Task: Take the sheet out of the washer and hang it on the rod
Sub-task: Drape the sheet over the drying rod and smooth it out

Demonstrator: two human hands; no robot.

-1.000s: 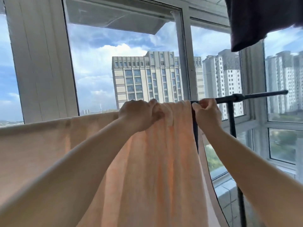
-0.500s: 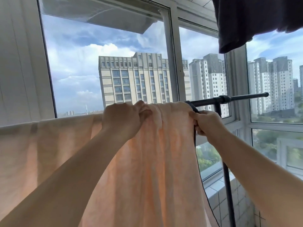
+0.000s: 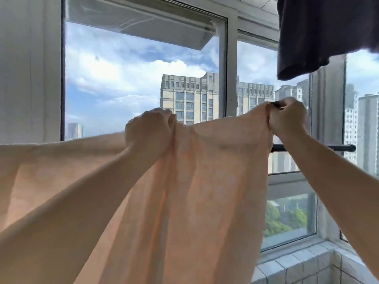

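Both hands are raised in front of the window, each clenched on the top edge of the peach sheet (image 3: 205,191). Left hand (image 3: 150,135) bunches a fold of the cloth in a closed fist; right hand (image 3: 288,117) grips the sheet's dark-trimmed corner, lifted above the black rod (image 3: 344,148). Between them the sheet sags slightly and hangs down in long folds, stretching off to the left. A short stretch of rod shows past the right forearm. Overhead at upper right hangs a dark garment (image 3: 317,33)
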